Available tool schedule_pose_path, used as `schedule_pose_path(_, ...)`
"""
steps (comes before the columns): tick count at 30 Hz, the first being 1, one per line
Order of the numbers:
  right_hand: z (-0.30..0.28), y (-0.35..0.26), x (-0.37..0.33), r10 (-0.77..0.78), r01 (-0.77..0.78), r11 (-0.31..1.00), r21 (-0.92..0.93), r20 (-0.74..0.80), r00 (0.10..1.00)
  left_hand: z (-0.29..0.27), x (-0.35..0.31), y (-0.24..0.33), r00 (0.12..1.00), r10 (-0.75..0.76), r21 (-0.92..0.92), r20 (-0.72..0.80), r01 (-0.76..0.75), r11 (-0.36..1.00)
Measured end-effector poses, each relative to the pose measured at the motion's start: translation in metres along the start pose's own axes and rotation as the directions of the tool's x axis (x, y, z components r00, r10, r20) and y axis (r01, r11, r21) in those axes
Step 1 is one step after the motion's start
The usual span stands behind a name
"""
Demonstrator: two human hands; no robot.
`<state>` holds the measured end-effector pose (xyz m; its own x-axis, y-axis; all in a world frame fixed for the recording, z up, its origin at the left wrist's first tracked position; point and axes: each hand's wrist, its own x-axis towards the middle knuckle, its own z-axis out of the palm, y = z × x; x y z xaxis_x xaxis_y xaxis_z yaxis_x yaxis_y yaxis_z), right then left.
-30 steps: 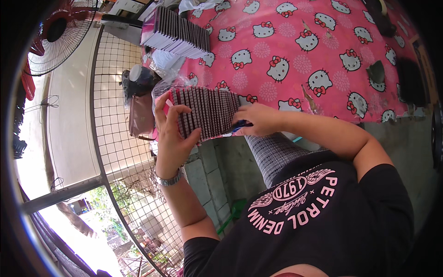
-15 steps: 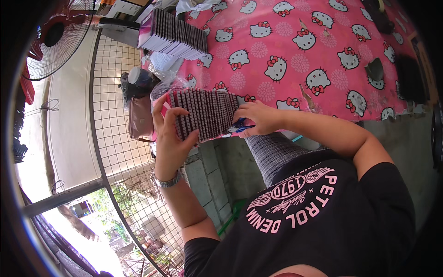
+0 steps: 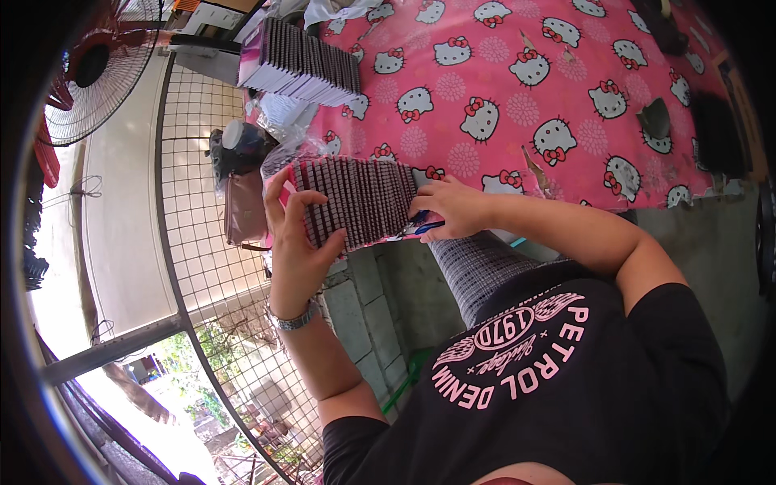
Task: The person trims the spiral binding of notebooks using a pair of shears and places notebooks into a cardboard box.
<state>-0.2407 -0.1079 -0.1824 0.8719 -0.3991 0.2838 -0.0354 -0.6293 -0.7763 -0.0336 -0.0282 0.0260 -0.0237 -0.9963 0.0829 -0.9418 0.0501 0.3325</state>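
A row of spiral-bound notebooks stands packed together at the near edge of the table, dark wire spines facing up. My left hand clasps its left end, fingers over the far side and thumb on the near side. At the right end, my right hand is closed round a small blue-handled tool, perhaps pliers or cutters. The tool's tip lies against the lower corner of the notebooks; fingers partly hide it, so its exact kind does not show.
Another stack of notebooks sits farther back on the pink patterned tablecloth. Left of my work are crumpled clear plastic, a lidded jar and a brownish pouch by the wire mesh. A fan stands far left.
My right hand has shifted very slightly at the right end, and less of the tool shows. My left hand keeps its hold on the notebooks.
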Motion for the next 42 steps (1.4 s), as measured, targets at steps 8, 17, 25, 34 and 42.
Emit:
schedule_pose_path(8, -0.005, -0.004, 0.006, 0.224, -0.289, 0.931, 0.223, 0.279, 0.934, 0.000, -0.001, -0.001, 1.000, -0.012, 0.000, 0.009, 0.012, 1.000)
schedule_pose_path(17, -0.002, 0.005, 0.009, 0.240, -0.328, 0.924, 0.198, 0.367, 0.899, 0.001, 0.001, 0.002, 1.000, -0.025, -0.032, 0.009, 0.025, 0.999)
schedule_pose_path(25, 0.003, 0.016, -0.002, 0.057, -0.056, 0.998, -0.018, 0.070, 0.996, -0.001, 0.000, 0.004, 0.999, -0.036, -0.016, 0.008, 0.037, 0.999)
schedule_pose_path(34, 0.001, 0.020, -0.002, 0.131, -0.139, 0.990, 0.027, 0.195, 0.972, -0.001, 0.000, 0.005, 1.000, -0.029, -0.007, 0.003, 0.029, 1.000)
schedule_pose_path(42, 0.009, 0.032, 0.004, 0.197, -0.285, 0.898, 0.335, 0.273, 0.942, 0.000, 0.004, 0.005, 1.000, -0.005, 0.017, 0.004, 0.005, 1.000)
